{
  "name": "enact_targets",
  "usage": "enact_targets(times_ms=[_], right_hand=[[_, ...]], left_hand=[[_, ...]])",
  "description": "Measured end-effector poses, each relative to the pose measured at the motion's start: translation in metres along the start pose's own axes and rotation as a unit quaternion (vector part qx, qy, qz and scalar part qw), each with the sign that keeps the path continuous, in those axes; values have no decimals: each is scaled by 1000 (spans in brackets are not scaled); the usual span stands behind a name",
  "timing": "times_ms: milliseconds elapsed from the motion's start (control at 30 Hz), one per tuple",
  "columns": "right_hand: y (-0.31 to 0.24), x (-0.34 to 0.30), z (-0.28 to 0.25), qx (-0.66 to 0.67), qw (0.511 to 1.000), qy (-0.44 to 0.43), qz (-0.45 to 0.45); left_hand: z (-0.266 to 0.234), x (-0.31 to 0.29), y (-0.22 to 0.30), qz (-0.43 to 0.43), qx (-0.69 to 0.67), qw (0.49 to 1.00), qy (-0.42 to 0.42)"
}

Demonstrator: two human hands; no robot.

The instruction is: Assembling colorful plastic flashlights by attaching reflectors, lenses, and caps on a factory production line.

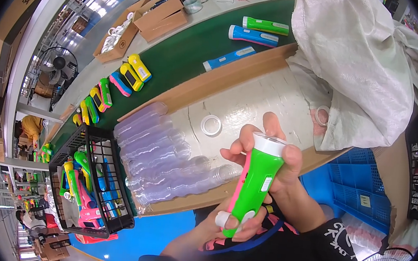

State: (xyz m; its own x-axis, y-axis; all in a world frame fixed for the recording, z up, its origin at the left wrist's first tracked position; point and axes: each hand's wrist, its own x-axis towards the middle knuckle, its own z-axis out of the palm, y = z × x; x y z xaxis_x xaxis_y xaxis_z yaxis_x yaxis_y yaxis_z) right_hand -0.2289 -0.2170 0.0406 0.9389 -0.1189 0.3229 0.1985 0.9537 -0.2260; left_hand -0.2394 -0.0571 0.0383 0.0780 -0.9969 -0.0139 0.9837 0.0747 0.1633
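Observation:
A green and pink flashlight (253,191) with a white ring (268,145) around its wide head is held between my two hands, head end up. My left hand (240,224) is closed around the narrow lower end, with white tape on one finger. At the top, my right hand (288,172) grips the head, its fingers wrapped about the white ring. A loose white ring (211,125) lies on the worktop (242,101) left of the flashlight. Beside it, several clear plastic sleeves (161,151) lie in a row.
A black basket (96,185) of colourful flashlights stands at left. A green conveyor belt (175,61) carries more flashlights (254,36). Beyond it is a carton of white rings (117,34). A white woven sack (353,69) covers the right side, above a blue crate (361,182).

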Motion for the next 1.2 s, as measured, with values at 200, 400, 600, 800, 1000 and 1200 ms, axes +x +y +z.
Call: enact_targets(times_ms=[200,400,600,800,1000,1200], right_hand=[[-9,0,0,-350,922,159,-43],[-7,9,-12,-303,929,212,-9],[-14,13,-23,-178,965,189,49],[-10,8,-29,-224,961,159,42],[0,2,-12,-235,948,213,-1],[7,-3,-28,-32,998,61,-2]], left_hand=[[-12,11,26,166,734,588,296],[-35,17,34,196,741,560,314],[-32,6,33,62,239,943,222],[-21,14,31,59,334,893,295],[-11,12,15,61,379,868,316],[-13,9,-3,50,98,988,112]])
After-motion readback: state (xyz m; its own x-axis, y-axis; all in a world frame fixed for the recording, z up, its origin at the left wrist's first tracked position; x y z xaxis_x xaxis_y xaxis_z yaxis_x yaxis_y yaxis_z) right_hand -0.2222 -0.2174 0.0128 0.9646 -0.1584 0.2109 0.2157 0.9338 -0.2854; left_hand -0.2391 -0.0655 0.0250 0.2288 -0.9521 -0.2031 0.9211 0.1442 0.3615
